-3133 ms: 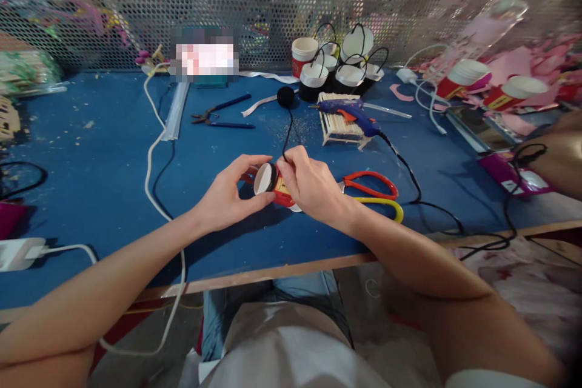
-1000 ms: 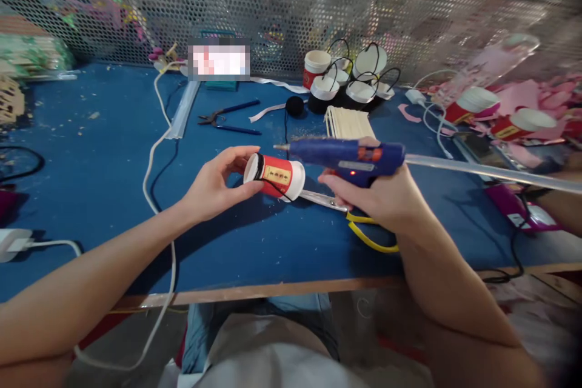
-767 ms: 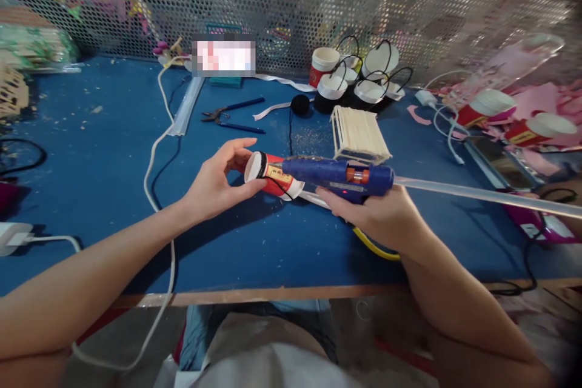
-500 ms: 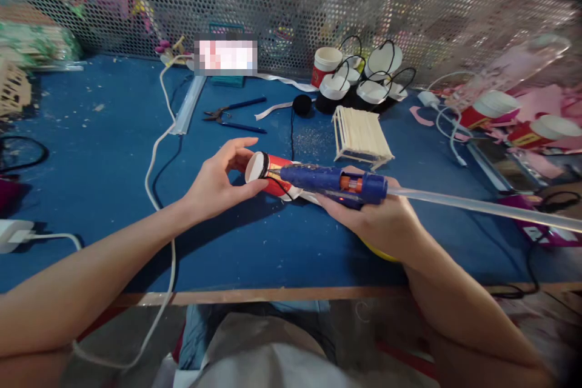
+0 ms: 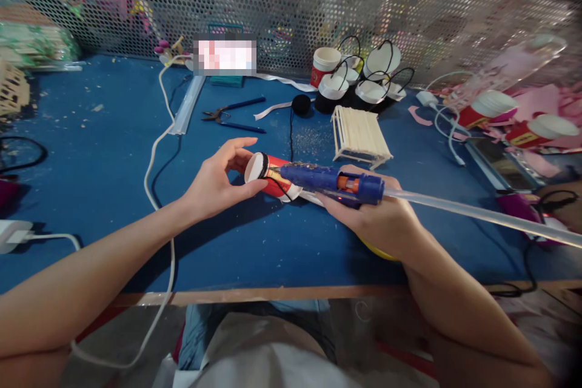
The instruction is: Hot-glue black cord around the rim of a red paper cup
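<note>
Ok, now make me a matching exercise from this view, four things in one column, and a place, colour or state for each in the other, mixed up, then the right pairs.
Things
1. glue gun
2. red cup with the black cord
3. pliers
4. stand made of sticks

Descriptions
A. handles spread apart
B. held in the right hand
C. pale wood colour
D. on its side at the left hand

Pairs: 1-B, 2-D, 3-A, 4-C

The left hand (image 5: 217,180) holds a red cup (image 5: 275,177), the right hand (image 5: 385,222) a glue gun (image 5: 321,177).
</note>
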Demonstrator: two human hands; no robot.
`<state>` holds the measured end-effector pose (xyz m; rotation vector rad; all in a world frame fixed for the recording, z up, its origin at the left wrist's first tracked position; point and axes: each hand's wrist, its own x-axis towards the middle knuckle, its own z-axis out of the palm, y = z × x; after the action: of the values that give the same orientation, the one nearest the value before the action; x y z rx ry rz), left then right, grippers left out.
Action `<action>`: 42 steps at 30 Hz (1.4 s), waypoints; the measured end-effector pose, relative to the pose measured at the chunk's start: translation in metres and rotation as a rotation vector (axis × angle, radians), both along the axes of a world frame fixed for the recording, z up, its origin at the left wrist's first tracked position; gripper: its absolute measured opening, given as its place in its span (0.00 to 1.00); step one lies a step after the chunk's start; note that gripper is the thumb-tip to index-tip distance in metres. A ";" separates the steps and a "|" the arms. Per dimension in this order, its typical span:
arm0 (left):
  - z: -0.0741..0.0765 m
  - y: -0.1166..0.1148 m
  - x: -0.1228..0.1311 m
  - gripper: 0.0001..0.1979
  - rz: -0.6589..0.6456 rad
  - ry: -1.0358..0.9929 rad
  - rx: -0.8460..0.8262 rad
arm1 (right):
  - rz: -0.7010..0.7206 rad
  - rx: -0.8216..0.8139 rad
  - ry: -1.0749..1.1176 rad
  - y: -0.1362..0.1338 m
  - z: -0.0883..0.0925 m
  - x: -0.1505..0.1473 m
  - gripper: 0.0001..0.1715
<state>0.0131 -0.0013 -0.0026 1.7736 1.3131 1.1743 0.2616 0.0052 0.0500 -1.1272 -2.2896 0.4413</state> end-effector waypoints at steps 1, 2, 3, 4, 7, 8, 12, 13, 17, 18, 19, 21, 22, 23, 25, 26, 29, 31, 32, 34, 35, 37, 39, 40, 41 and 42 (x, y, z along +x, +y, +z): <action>0.000 0.000 0.000 0.33 0.003 -0.001 -0.002 | 0.007 -0.009 -0.003 0.000 0.000 0.000 0.04; 0.000 0.000 0.000 0.33 0.005 -0.002 -0.004 | 0.015 -0.015 -0.014 0.000 0.000 0.000 0.04; 0.000 0.000 0.000 0.33 0.006 -0.002 -0.006 | 0.020 -0.014 -0.028 0.000 0.000 0.000 0.05; 0.000 0.000 0.000 0.33 0.003 -0.001 -0.005 | 0.022 -0.010 -0.037 0.000 0.000 0.000 0.05; -0.001 0.001 -0.001 0.33 -0.003 0.010 0.010 | 0.003 0.010 -0.048 0.000 0.001 0.001 0.05; -0.001 0.001 -0.001 0.34 -0.003 0.014 0.010 | 0.001 0.016 -0.063 0.000 0.001 0.001 0.05; -0.001 0.001 -0.001 0.34 -0.017 0.011 0.004 | 0.013 0.032 -0.097 0.000 0.001 0.000 0.05; 0.000 0.001 -0.001 0.34 -0.025 0.010 0.010 | 0.006 0.039 -0.089 0.001 0.001 0.000 0.05; 0.001 0.001 -0.001 0.31 -0.055 0.021 0.059 | -0.033 0.037 -0.059 0.003 0.000 0.000 0.06; 0.001 0.002 -0.001 0.31 -0.062 0.020 0.067 | -0.038 0.027 -0.053 0.003 0.000 0.001 0.06; 0.001 0.002 -0.001 0.31 -0.069 0.015 0.072 | -0.043 0.018 -0.046 0.004 0.000 0.001 0.06; 0.000 0.003 -0.002 0.33 -0.090 0.000 0.071 | -0.051 0.006 -0.036 0.004 0.000 0.002 0.07; 0.000 0.004 -0.003 0.34 -0.100 -0.005 0.068 | -0.053 0.003 -0.031 0.004 0.001 0.002 0.06; -0.001 0.004 -0.004 0.34 -0.111 -0.007 0.064 | -0.055 -0.001 -0.027 0.004 0.001 0.002 0.06; -0.001 0.004 -0.005 0.35 -0.133 -0.006 0.059 | -0.055 -0.013 -0.020 0.003 0.002 0.002 0.06; -0.001 0.004 -0.006 0.35 -0.145 -0.008 0.058 | -0.052 -0.021 -0.015 0.003 0.003 0.001 0.06; 0.000 0.004 -0.007 0.34 -0.181 -0.029 0.059 | -0.040 -0.075 0.019 0.004 0.004 0.001 0.06; 0.001 0.004 -0.006 0.34 -0.203 -0.052 0.056 | -0.044 -0.106 0.053 0.004 0.003 0.002 0.06; 0.001 0.004 -0.006 0.34 -0.213 -0.064 0.053 | -0.049 -0.111 0.064 0.005 0.003 0.002 0.06; 0.002 0.004 -0.006 0.34 -0.228 -0.085 0.045 | -0.057 -0.102 0.067 0.005 0.004 0.002 0.06; 0.003 0.004 -0.005 0.34 -0.232 -0.091 0.042 | -0.057 -0.096 0.059 0.005 0.004 0.002 0.06; 0.003 0.004 -0.005 0.34 -0.235 -0.093 0.039 | -0.056 -0.081 0.028 0.005 0.006 0.001 0.05; 0.002 0.004 -0.006 0.34 -0.247 -0.085 0.044 | -0.048 -0.069 -0.007 0.004 0.009 0.001 0.05; 0.002 0.004 -0.007 0.34 -0.257 -0.080 0.050 | -0.043 -0.061 -0.017 0.004 0.010 0.002 0.05; 0.001 0.004 -0.007 0.34 -0.268 -0.074 0.059 | -0.037 -0.053 -0.022 0.005 0.011 0.002 0.06; 0.000 0.004 -0.008 0.34 -0.279 -0.068 0.071 | -0.032 -0.045 -0.023 0.006 0.011 0.003 0.06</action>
<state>0.0054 0.0029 -0.0025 1.8787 0.9584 1.1250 0.2645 0.0108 0.0611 -1.1948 -2.2885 0.4726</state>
